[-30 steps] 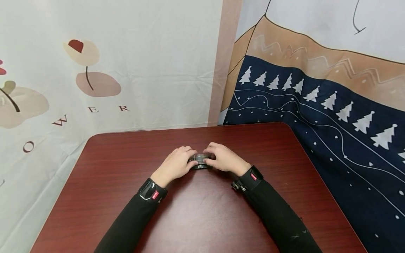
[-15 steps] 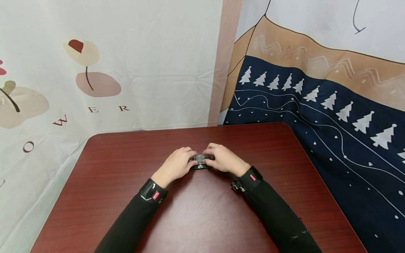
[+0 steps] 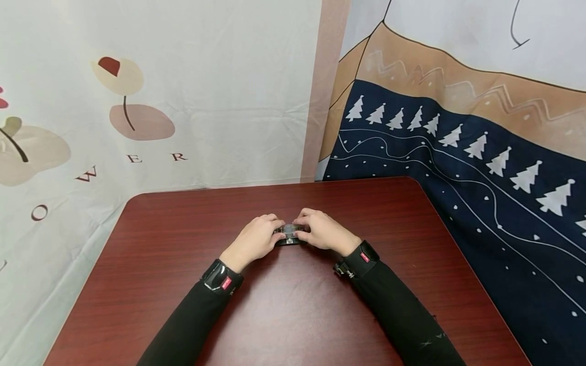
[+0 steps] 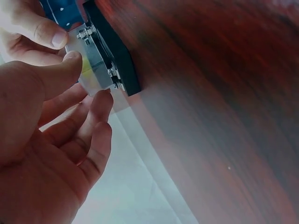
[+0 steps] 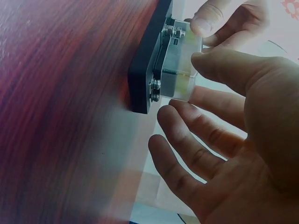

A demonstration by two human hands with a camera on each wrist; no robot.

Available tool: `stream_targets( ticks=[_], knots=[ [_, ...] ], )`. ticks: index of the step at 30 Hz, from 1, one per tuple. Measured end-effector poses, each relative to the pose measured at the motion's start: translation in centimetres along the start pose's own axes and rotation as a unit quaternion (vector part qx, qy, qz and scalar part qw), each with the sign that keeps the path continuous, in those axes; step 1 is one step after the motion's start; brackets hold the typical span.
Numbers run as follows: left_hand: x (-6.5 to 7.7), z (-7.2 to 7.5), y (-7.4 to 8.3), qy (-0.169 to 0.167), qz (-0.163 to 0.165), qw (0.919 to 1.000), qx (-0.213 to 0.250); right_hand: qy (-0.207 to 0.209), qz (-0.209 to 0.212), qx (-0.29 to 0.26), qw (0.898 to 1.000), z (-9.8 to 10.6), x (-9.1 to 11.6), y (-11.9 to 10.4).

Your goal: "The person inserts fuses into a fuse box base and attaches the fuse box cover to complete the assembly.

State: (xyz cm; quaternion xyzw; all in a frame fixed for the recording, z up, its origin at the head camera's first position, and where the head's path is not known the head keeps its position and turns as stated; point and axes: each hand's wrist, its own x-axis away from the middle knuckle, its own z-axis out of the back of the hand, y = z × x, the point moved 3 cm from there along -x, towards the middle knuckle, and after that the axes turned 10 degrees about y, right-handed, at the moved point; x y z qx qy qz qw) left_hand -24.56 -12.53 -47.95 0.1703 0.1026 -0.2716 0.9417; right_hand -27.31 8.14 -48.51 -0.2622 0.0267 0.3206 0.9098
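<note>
A clear plastic cover (image 3: pixel 289 230) sits on a thick black base (image 3: pixel 288 242) near the middle of the table. My left hand (image 3: pixel 253 237) pinches the cover's left end between thumb and fingers, and my right hand (image 3: pixel 326 231) does the same at its right end. In the right wrist view, metal bolts and nuts (image 5: pixel 155 89) stand on the base (image 5: pixel 139 84) beside the cover (image 5: pixel 176 74). Something yellowish shows through the plastic. From the left wrist, both thumbs lie close together along the cover's near side, with the outer fingers of my left hand (image 4: pixel 56 126) off the block.
The reddish-brown wooden table (image 3: pixel 293 305) has rounded far corners. Behind it hangs a pale cloth (image 3: pixel 238 101) with flower prints, and to the right a navy cloth (image 3: pixel 412 152) with white trees. Each sleeved wrist wears a black strap (image 3: pixel 222 277) carrying a camera.
Both hands have shifted very slightly toward me in the head view. Their hold on the cover looks the same, and the base stays where it was.
</note>
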Motion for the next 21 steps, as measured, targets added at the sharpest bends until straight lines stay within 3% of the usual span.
stream_targets(
  ticks=[14, 21],
  knots=[
    [0.0, 0.4, -0.1, -0.005, -0.011, 0.9997, -0.021, -0.025, -0.012, -0.005, 1.0, -0.1, 0.1, 0.7],
    [-0.1, 2.0, -0.2, 0.033, 0.005, 0.9986, -0.041, 0.01, -0.027, -0.016, 0.999, 1.4, -0.1, 1.3]
  ],
)
